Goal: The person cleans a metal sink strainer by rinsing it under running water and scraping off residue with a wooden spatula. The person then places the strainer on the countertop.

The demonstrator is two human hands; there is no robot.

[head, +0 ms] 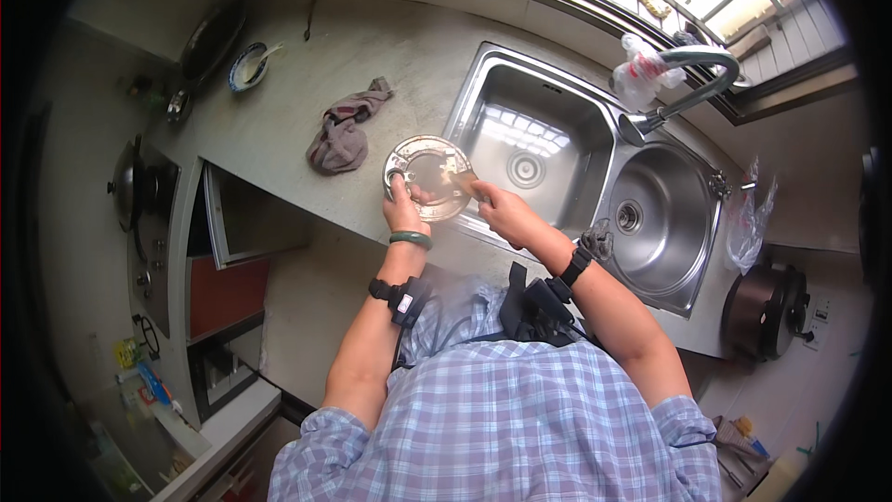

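Over the counter at the near left edge of the sink, my left hand [404,203] grips the left side of a round, shiny lid-like disc [426,146]. The disc has a wide metallic rim and a ring-like fitting by my thumb; I cannot tell whether its middle is glass or metal. My right hand [507,209] holds a small brown tool [463,183], perhaps a brush, blurred against the disc's right side. A crumpled grey-brown cloth [341,143] lies on the counter to the left of the disc.
A double stainless-steel sink [533,118] has a curved faucet [697,63] with a plastic bag [644,70] tied on it. Dark steel wool [598,240] sits on its front edge. A bowl with a spoon [249,68] stands far left; a brown electric cooker [763,314] is at right.
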